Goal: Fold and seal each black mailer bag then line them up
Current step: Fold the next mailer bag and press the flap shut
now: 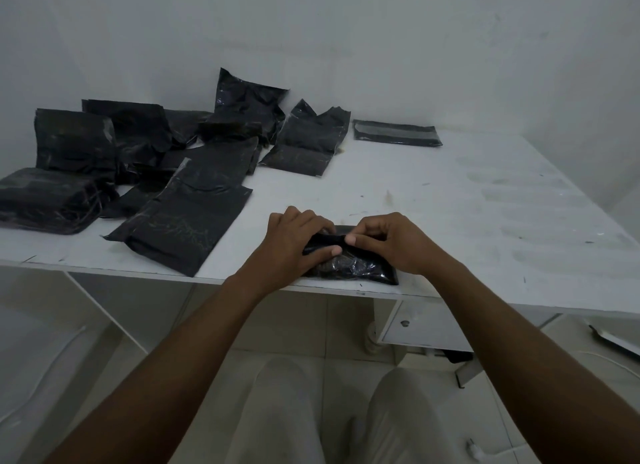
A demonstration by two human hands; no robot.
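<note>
A black mailer bag (360, 266) lies at the near edge of the white table (450, 200), its top part folded over. My left hand (294, 242) lies on the bag's left half with the thumb pressing the fold. My right hand (388, 242) pinches the folded flap at the middle with thumb and fingertips. One flat folded bag (397, 133) lies alone at the back by the wall. Several loose black mailer bags (187, 218) are piled on the table's left side.
A white wall stands right behind the table. Under the table are a white cabinet door with a knob (405, 323) and tiled floor. My knees in light trousers (332, 415) are below the table edge. A dark flat object (616, 339) lies low at the right.
</note>
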